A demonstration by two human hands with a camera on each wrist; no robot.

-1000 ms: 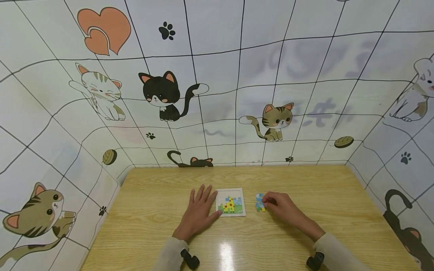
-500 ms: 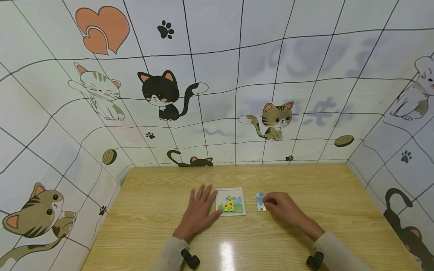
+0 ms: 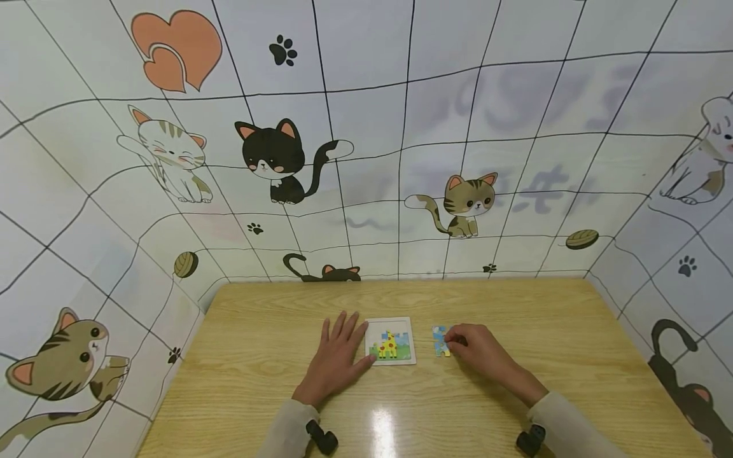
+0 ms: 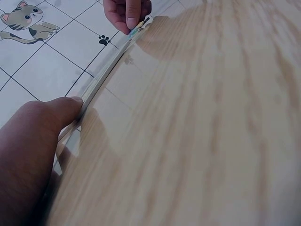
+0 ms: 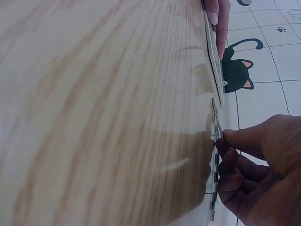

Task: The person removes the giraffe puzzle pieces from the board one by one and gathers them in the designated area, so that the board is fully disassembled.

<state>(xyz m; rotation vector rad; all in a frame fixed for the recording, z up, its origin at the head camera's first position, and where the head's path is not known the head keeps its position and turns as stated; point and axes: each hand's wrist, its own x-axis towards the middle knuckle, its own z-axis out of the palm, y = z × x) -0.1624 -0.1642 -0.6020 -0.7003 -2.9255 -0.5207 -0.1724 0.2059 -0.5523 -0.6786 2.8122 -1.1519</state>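
A white-rimmed puzzle tray [image 3: 395,363] lies flat on the table, partly filled with pieces that form a yellow giraffe [image 3: 388,346] on green and blue. My left hand [image 3: 334,362] rests at the tray's left side with fingers spread; in the left wrist view its thumb [image 4: 68,110] touches the edge. To the tray's right are loose blue puzzle pieces [image 3: 439,334]. At their right side my right hand [image 3: 480,351] pinches one puzzle piece [image 5: 216,113] between thumb and finger, and that piece looks tilted in the right wrist view. My fingers partly cover the loose pieces.
The wooden table [image 3: 258,331] meets a white wall [image 3: 372,178] with cartoon cats and grid lines behind it. Side walls stand left and right. A bright reflection lies on the tabletop near the front.
Both hands stay almost in place. The lower part of the loose pieces beside my right fingers changes from green and yellow to mostly light blue. The tray has not moved.
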